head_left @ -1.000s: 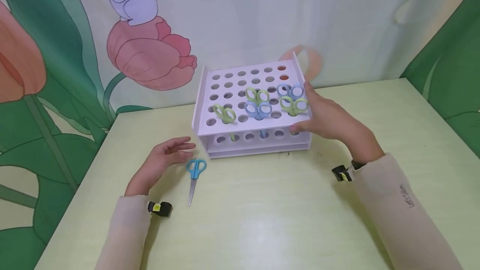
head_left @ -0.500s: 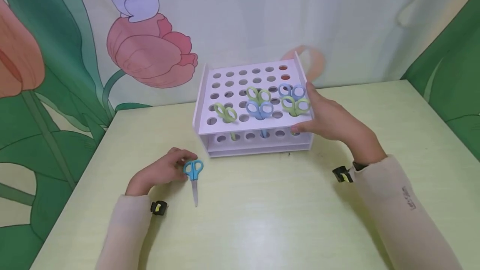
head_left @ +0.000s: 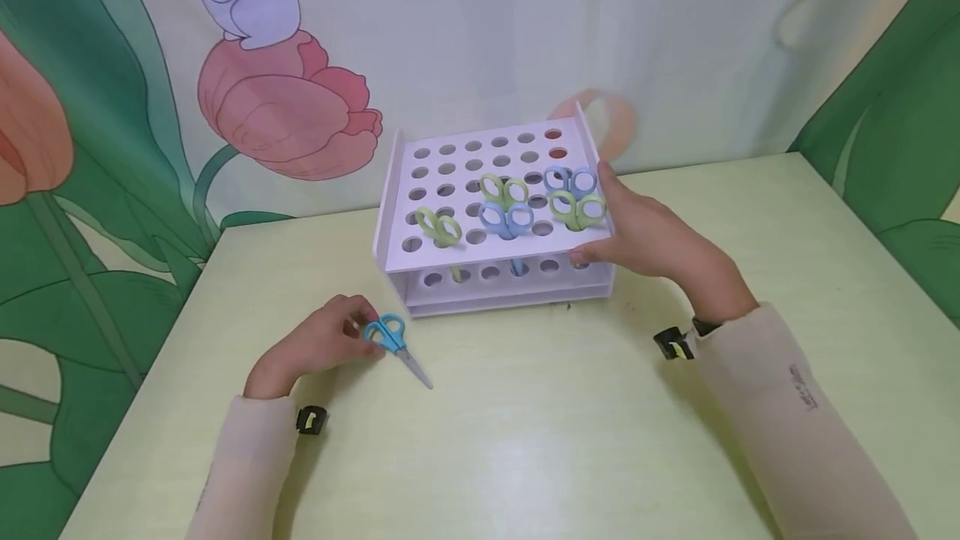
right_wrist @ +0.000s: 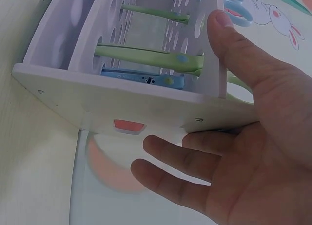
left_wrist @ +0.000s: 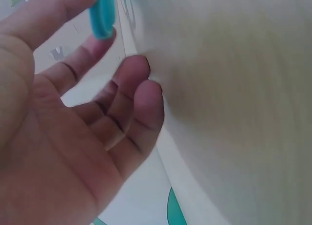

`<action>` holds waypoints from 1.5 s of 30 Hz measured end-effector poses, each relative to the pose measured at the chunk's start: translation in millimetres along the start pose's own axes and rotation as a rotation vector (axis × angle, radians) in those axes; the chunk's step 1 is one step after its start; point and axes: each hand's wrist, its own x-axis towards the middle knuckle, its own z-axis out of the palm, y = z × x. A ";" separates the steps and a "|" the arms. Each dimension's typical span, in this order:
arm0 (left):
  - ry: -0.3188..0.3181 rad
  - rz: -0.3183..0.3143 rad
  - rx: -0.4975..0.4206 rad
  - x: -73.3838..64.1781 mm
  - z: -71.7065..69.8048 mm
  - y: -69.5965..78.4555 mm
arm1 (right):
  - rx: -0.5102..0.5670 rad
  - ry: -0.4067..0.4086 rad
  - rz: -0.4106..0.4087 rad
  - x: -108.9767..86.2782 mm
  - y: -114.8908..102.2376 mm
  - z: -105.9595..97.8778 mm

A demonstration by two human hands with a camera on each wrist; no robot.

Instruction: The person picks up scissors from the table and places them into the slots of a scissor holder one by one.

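My left hand [head_left: 322,340] pinches one handle loop of the turquoise scissors [head_left: 395,344] between thumb and forefinger. Their blades point toward the lower right, near the table. In the left wrist view only a turquoise loop [left_wrist: 102,18] shows; the other fingers are loosely bent. With thumb at the front edge and fingers along the right side, my right hand [head_left: 648,236] holds the corner of a white holed rack [head_left: 491,256]. Green scissors [head_left: 442,237] stand in its left part, blue scissors [head_left: 507,229] in the middle. The right wrist view shows green blades [right_wrist: 146,58] hanging between its tiers.
The rack stands on a pale green table [head_left: 495,423] near the back edge, its top plate full of round holes. More blue scissors [head_left: 572,187] and green scissors [head_left: 576,219] stand at its right. A curtain [head_left: 480,40] printed with flowers hangs behind.
My left hand has come down to the turquoise scissors and taken hold of a loop. Their blades have swung from pointing toward me to the lower right. My right hand stays on the rack.
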 end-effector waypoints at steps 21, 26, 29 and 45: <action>0.059 0.031 -0.083 -6.9 -13.8 3.3 | 0.002 -0.015 0.019 -0.4 -2.5 -1.5; 0.159 0.092 -0.084 -7.8 -19.8 5.4 | 0.002 -0.012 0.018 -0.6 -3.1 -1.6; 0.206 0.103 -0.095 -9.3 -21.9 7.7 | 0.005 -0.013 0.019 -0.3 -3.0 -1.3; 0.459 0.220 -0.360 -14.8 -25.9 22.7 | 0.007 -0.014 0.013 0.6 -1.1 -0.4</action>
